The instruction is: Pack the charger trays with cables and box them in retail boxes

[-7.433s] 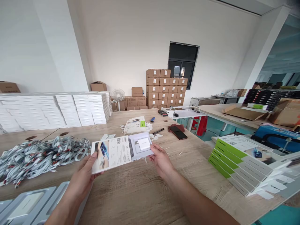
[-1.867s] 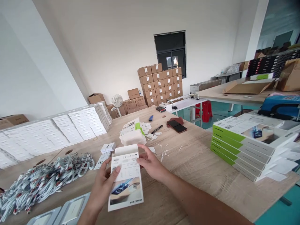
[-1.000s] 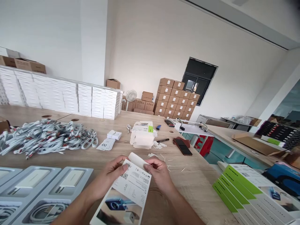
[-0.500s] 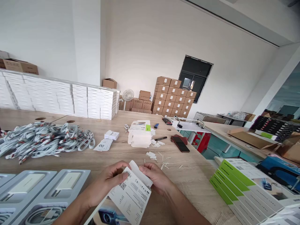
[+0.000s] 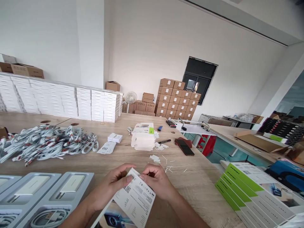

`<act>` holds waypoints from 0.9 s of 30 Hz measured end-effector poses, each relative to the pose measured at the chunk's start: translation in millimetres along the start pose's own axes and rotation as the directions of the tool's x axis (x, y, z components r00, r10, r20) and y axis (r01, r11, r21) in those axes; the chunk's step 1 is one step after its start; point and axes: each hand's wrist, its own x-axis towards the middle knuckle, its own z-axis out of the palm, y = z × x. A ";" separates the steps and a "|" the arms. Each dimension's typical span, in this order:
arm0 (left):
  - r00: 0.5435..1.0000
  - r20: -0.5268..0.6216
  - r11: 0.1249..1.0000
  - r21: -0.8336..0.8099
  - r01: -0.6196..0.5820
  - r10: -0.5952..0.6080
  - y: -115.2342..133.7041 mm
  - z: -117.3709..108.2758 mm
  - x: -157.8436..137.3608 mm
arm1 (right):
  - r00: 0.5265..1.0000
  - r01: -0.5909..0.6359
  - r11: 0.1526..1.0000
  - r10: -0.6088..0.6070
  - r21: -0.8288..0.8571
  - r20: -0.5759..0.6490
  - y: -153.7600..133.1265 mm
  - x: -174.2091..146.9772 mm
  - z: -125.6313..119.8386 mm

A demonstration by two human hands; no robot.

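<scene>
Between my hands, low in the middle of the head view, is a white printed carton [image 5: 136, 199] with small text, codes and a blue device picture. My left hand [image 5: 118, 179] grips its upper left edge, thumb on the printed face. At the top right edge, my right hand [image 5: 155, 180] pinches the carton with thumb and curled fingers. The end flap is folded down between the hands and hardly shows. Grey trays [image 5: 51, 199] with white chargers [image 5: 73, 183] and coiled cables [image 5: 48, 218] lie to the left of my left arm.
White cables [image 5: 52, 142] are heaped at left, beside leaflets [image 5: 106, 148]. Flat cartons [image 5: 143, 141], a marker [image 5: 164, 141], paper scraps [image 5: 155, 159] and a phone [image 5: 184, 147] lie ahead. Green-white boxes [image 5: 247, 190] are stacked at right. White boxes [image 5: 83, 103] line the table's back left.
The carton's raised end flap has been folded down. My right fingers have curled in and closed at that edge. The view has shifted slightly.
</scene>
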 end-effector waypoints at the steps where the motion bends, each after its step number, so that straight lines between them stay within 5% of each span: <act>1: 1.000 -0.001 1.000 -0.019 -0.004 0.004 0.2 -0.1 0.1 | 1.000 -0.006 1.000 0.006 0.013 0.004 -0.1 0.4 -0.6; 11: 0.981 -0.188 0.984 -0.158 -0.077 0.047 2.1 -12.6 6.1 | 0.957 -0.261 0.901 0.194 0.346 0.215 -1.0 -5.8 2.8; 19: 0.977 -0.214 0.982 -0.188 -0.023 -0.018 1.3 -6.6 10.0 | 0.971 -0.226 0.868 0.236 0.442 0.034 17.5 3.4 9.8; 24: 0.952 -0.257 0.929 -0.365 0.063 -0.166 -3.7 -2.5 14.6 | 0.919 -0.349 0.770 0.393 0.535 0.033 20.7 6.3 9.5; 27: 0.927 -0.334 0.926 -0.375 0.035 -0.170 -7.5 -8.3 15.9 | 0.938 -0.312 0.779 0.342 0.543 0.049 21.5 7.8 6.5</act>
